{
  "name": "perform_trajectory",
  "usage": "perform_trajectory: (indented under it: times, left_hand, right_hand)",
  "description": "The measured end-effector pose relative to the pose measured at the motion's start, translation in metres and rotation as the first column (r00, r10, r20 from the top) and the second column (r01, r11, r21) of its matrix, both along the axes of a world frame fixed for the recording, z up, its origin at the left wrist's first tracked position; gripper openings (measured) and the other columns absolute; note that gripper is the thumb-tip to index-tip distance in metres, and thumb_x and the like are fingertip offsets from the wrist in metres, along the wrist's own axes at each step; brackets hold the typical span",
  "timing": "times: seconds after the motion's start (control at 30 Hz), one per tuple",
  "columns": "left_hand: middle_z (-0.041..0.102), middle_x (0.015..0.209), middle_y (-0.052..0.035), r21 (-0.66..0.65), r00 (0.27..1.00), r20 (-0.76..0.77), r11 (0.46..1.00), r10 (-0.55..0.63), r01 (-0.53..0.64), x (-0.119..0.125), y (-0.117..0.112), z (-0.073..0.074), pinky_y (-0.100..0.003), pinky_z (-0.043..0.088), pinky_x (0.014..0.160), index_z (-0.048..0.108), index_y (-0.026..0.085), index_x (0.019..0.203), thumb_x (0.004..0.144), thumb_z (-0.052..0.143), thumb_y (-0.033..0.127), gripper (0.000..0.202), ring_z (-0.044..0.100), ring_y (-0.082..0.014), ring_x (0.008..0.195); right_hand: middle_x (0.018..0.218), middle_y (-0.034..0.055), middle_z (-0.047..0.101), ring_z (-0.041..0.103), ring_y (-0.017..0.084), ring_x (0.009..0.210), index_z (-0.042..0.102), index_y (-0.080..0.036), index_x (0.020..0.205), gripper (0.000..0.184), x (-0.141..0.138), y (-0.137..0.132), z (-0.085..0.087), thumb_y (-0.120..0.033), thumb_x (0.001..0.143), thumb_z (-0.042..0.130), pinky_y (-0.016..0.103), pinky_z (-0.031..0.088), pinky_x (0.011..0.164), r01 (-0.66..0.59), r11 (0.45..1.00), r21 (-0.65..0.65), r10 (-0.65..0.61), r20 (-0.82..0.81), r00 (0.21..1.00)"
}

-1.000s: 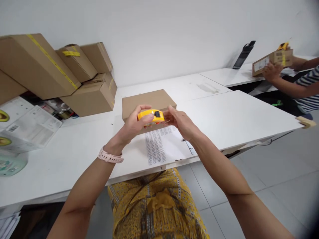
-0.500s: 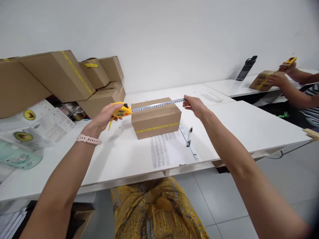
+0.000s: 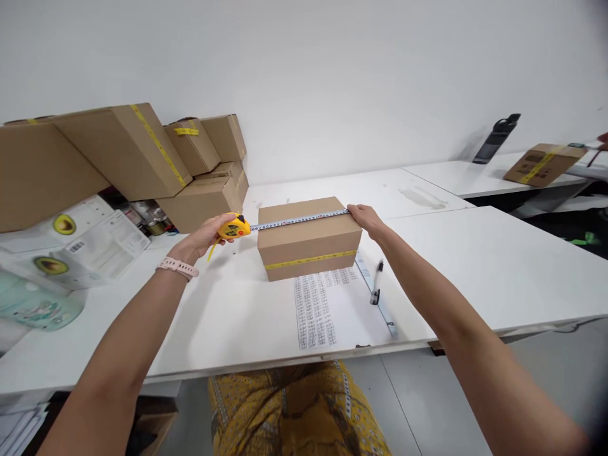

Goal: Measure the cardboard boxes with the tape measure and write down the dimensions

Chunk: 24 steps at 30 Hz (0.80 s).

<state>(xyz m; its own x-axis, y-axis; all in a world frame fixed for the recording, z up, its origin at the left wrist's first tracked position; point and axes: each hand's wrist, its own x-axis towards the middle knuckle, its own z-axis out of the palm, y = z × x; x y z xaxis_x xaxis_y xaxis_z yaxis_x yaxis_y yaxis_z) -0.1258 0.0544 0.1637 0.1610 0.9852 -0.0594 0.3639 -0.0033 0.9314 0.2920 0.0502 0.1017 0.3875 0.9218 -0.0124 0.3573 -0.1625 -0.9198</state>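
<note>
A closed cardboard box [image 3: 311, 244] with a yellow tape strip along its front sits on the white table [image 3: 228, 323]. My left hand [image 3: 206, 239] grips the yellow case of a tape measure [image 3: 234, 227] just off the box's left side. The blade stretches across the box's top. My right hand [image 3: 365, 220] pinches the blade's end at the box's top right edge. Under the box's front lies a printed sheet [image 3: 346, 316], partly hidden by it. A pen [image 3: 377, 283] rests on the sheet near my right forearm.
Cardboard boxes [image 3: 118, 152] are stacked at the left against the wall. Nearby are an avocado-printed carton [image 3: 104, 253] and a mint-green bottle [image 3: 40, 304]. At the right stand a dark bottle [image 3: 496, 139] and another taped box [image 3: 544, 166].
My right hand has moved in to the box's edge, drawing the blade down over its top. The view has turned left, and the co-worker's hands have left it.
</note>
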Motion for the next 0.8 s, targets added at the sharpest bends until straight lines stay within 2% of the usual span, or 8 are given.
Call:
perform_trajectory:
  times: [0.1, 0.2, 0.33, 0.5, 0.6, 0.7, 0.73, 0.8]
  left_hand:
    - [0.074, 0.091, -0.0072, -0.012, 1.000, 0.010, 1.000, -0.024, 0.024, 0.004, 0.003, -0.003, -0.024, 0.040, 0.050, 0.073, 0.017, 0.099, 0.068, 0.076, 0.064, 0.056, 0.060, -0.0148, 0.060]
    - [0.074, 0.092, -0.0074, -0.016, 0.999, 0.016, 0.999, -0.051, 0.051, 0.008, 0.005, -0.003, -0.024, 0.040, 0.050, 0.073, 0.018, 0.097, 0.070, 0.076, 0.063, 0.053, 0.059, -0.0145, 0.060]
    - [0.074, 0.094, -0.0073, -0.034, 0.996, 0.021, 0.995, -0.092, 0.093, 0.007, 0.006, -0.004, -0.024, 0.039, 0.051, 0.073, 0.018, 0.099, 0.073, 0.074, 0.065, 0.053, 0.058, -0.0136, 0.060]
    - [0.074, 0.093, -0.0069, -0.043, 0.994, 0.014, 0.993, -0.107, 0.107, 0.006, 0.007, -0.009, -0.025, 0.037, 0.051, 0.073, 0.019, 0.103, 0.074, 0.071, 0.067, 0.057, 0.057, -0.0133, 0.060]
    - [0.074, 0.094, -0.0085, -0.028, 0.997, -0.004, 0.996, -0.081, 0.081, 0.008, 0.005, -0.004, -0.026, 0.037, 0.052, 0.073, 0.017, 0.100, 0.073, 0.071, 0.067, 0.056, 0.057, -0.0141, 0.060]
    - [0.075, 0.098, -0.0087, 0.026, 0.997, -0.035, 0.997, -0.069, 0.070, 0.008, -0.012, 0.011, -0.027, 0.040, 0.055, 0.075, 0.018, 0.101, 0.073, 0.075, 0.062, 0.052, 0.059, -0.0151, 0.066]
    - [0.075, 0.100, -0.0087, 0.043, 0.995, -0.050, 0.995, -0.091, 0.093, 0.009, -0.024, 0.015, -0.027, 0.042, 0.057, 0.075, 0.018, 0.105, 0.074, 0.077, 0.059, 0.052, 0.060, -0.0163, 0.070]
    - [0.075, 0.106, -0.0093, 0.038, 0.975, -0.075, 0.977, -0.207, 0.210, 0.017, -0.058, 0.018, -0.027, 0.045, 0.058, 0.071, 0.021, 0.123, 0.077, 0.079, 0.053, 0.057, 0.064, -0.0194, 0.078]
  right_hand:
    - [0.099, 0.0109, 0.069, 0.059, 0.022, 0.084, 0.059, -0.020, 0.083, 0.035, -0.005, -0.003, 0.005, -0.054, 0.082, 0.066, 0.032, 0.040, 0.066, -0.037, 0.998, -0.048, 0.039, 0.043, 0.998]
    - [0.109, 0.0135, 0.071, 0.062, 0.025, 0.090, 0.063, -0.019, 0.091, 0.043, -0.008, -0.005, 0.006, -0.062, 0.084, 0.063, 0.033, 0.044, 0.068, -0.113, 0.987, -0.118, 0.115, 0.013, 0.993]
    - [0.113, 0.0147, 0.073, 0.065, 0.026, 0.091, 0.066, -0.019, 0.097, 0.050, -0.007, -0.005, 0.006, -0.067, 0.086, 0.061, 0.034, 0.047, 0.070, -0.160, 0.973, -0.164, 0.158, -0.025, 0.987]
    - [0.112, 0.0150, 0.075, 0.067, 0.026, 0.094, 0.069, -0.017, 0.091, 0.047, -0.006, 0.000, 0.005, -0.063, 0.092, 0.057, 0.034, 0.047, 0.074, -0.149, 0.978, -0.149, 0.162, 0.083, 0.983]
    - [0.106, 0.0145, 0.075, 0.067, 0.026, 0.091, 0.068, -0.018, 0.083, 0.043, -0.005, 0.004, 0.005, -0.056, 0.096, 0.054, 0.034, 0.047, 0.074, -0.118, 0.984, -0.134, 0.145, 0.215, 0.966]
    - [0.092, 0.0131, 0.074, 0.064, 0.023, 0.082, 0.065, -0.018, 0.073, 0.040, 0.000, 0.008, 0.010, -0.049, 0.097, 0.055, 0.034, 0.046, 0.071, -0.084, 0.990, -0.111, 0.112, 0.286, 0.952]
    - [0.087, 0.0121, 0.073, 0.063, 0.021, 0.079, 0.064, -0.018, 0.071, 0.039, 0.001, 0.009, 0.014, -0.046, 0.098, 0.055, 0.033, 0.046, 0.070, -0.080, 0.994, -0.081, 0.099, 0.268, 0.958]
    - [0.082, 0.0098, 0.071, 0.061, 0.018, 0.076, 0.063, -0.018, 0.071, 0.037, 0.001, 0.012, 0.025, -0.041, 0.099, 0.055, 0.030, 0.047, 0.070, -0.081, 0.996, 0.041, 0.073, 0.173, 0.982]
